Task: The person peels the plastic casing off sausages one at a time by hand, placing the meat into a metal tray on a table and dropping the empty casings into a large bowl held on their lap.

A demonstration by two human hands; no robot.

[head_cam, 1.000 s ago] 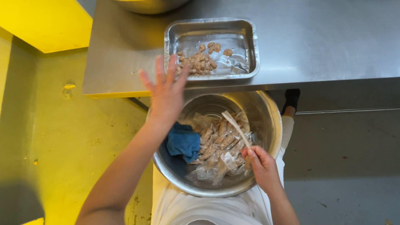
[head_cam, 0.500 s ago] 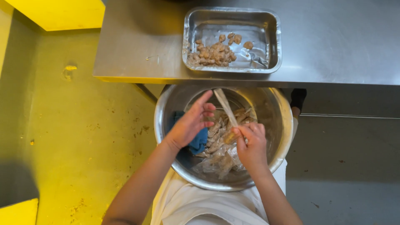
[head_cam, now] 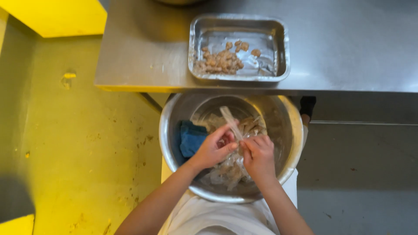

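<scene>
Left hand (head_cam: 214, 148) now down w/ right hand (head_cam: 257, 154), both pinching pale strip (head_cam: 230, 123) (over steel bowl (head_cam: 167, 130)).

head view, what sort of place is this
Probably a commercial kitchen prep area: a stainless steel worktable, a metal tray of small peeled pieces, and a large steel bowl worked over.

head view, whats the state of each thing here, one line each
left hand: over the bowl, fingers pinching the strip
right hand: over the bowl, fingers closed on the strip
pale strip: held up at a slant between both hands
metal bowl: on the lap, partly filled with pale scraps
blue cloth: lying inside the bowl's left side
metal tray: on the steel table, few brownish pieces inside
</scene>
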